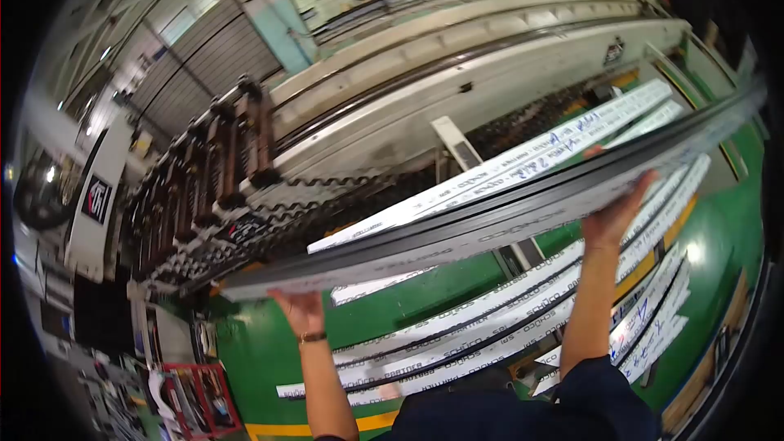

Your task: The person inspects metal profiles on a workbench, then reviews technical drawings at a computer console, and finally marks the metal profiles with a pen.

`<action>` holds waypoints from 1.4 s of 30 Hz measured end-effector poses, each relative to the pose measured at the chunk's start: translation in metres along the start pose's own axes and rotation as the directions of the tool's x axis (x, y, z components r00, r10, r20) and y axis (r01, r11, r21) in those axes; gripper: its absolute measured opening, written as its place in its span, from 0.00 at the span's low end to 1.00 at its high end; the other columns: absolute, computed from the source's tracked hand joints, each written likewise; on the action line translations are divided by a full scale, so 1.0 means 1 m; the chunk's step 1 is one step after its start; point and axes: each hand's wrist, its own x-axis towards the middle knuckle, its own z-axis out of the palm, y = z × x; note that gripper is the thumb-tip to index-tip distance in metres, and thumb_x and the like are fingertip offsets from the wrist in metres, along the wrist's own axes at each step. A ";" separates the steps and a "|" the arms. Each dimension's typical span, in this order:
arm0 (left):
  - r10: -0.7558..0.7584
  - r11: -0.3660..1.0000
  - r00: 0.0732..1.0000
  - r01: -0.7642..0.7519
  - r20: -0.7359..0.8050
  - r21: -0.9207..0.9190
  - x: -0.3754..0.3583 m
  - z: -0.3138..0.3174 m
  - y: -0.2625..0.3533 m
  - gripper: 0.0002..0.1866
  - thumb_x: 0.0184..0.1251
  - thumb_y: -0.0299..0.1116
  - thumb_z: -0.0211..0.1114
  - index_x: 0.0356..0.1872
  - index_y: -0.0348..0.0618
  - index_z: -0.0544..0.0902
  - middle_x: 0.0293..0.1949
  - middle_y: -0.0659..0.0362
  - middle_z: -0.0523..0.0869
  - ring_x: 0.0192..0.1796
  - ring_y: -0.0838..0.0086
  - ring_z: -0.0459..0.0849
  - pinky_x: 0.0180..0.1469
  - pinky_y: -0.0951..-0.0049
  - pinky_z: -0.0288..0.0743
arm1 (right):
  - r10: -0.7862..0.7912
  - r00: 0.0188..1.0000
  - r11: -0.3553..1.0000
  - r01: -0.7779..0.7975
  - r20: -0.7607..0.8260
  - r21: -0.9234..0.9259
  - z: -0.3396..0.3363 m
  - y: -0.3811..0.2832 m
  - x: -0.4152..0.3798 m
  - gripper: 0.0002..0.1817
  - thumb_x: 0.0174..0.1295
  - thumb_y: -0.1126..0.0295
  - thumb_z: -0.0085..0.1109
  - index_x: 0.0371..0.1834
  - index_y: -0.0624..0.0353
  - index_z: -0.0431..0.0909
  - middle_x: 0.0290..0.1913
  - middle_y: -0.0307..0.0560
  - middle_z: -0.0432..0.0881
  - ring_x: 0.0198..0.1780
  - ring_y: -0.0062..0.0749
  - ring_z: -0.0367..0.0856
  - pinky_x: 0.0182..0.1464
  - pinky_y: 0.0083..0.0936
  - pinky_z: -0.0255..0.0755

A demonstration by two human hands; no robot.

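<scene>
Nearest, printed white-wrapped bars (465, 327) are seen lined up. Above them, a long dark-edged profile (490, 233) is held slantwise: its right stretch is grasped by the right hand (612, 216), its left end touched by the left hand (300, 310), whose finger closure can't be told. Farther, a pale machine beam (523, 86) is glimpsed.

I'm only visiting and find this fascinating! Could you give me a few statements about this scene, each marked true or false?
1. The left hand and right hand hold the same long profile. True.
2. The floor is red. False: the floor is green.
3. A band circles the right wrist. False: the band is on the left wrist.
4. Blue handwriting marks a white strip beyond the held piece. True.
</scene>
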 end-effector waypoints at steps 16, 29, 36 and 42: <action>0.523 0.633 0.564 -0.759 0.639 0.151 -0.085 0.282 0.235 0.33 0.76 0.33 0.68 0.75 0.34 0.66 0.72 0.46 0.74 0.73 0.60 0.75 0.75 0.61 0.70 | -0.698 0.623 0.655 0.754 0.353 -0.037 0.294 -0.121 -0.152 0.33 0.71 0.39 0.58 0.69 0.51 0.75 0.66 0.54 0.79 0.70 0.49 0.76 0.71 0.57 0.70; 0.266 0.172 -0.259 -0.935 0.929 -0.310 -0.303 0.396 0.367 0.31 0.80 0.45 0.60 0.75 0.39 0.69 0.72 0.47 0.76 0.74 0.56 0.72 0.77 0.54 0.65 | -0.151 0.196 0.598 0.798 0.969 -0.068 0.384 -0.085 -0.218 0.38 0.54 0.51 0.82 0.60 0.66 0.76 0.52 0.57 0.88 0.53 0.44 0.88 0.55 0.41 0.86; 0.679 0.115 -0.183 -0.930 0.711 -0.350 -0.298 0.412 0.343 0.32 0.81 0.52 0.57 0.76 0.42 0.69 0.72 0.48 0.76 0.73 0.55 0.72 0.76 0.51 0.64 | -0.743 0.125 -0.010 0.981 0.658 -0.196 0.320 -0.041 -0.197 0.49 0.64 0.44 0.71 0.79 0.60 0.59 0.75 0.63 0.64 0.78 0.52 0.61 0.78 0.52 0.56; 0.970 0.191 0.169 -0.975 0.176 -0.117 -0.213 0.385 0.205 0.38 0.78 0.54 0.61 0.77 0.37 0.66 0.75 0.45 0.72 0.78 0.56 0.68 0.83 0.51 0.53 | 0.291 0.800 0.953 -0.289 0.525 -0.089 0.239 0.048 -0.235 0.60 0.66 0.34 0.64 0.85 0.65 0.45 0.75 0.59 0.66 0.74 0.41 0.67 0.76 0.38 0.60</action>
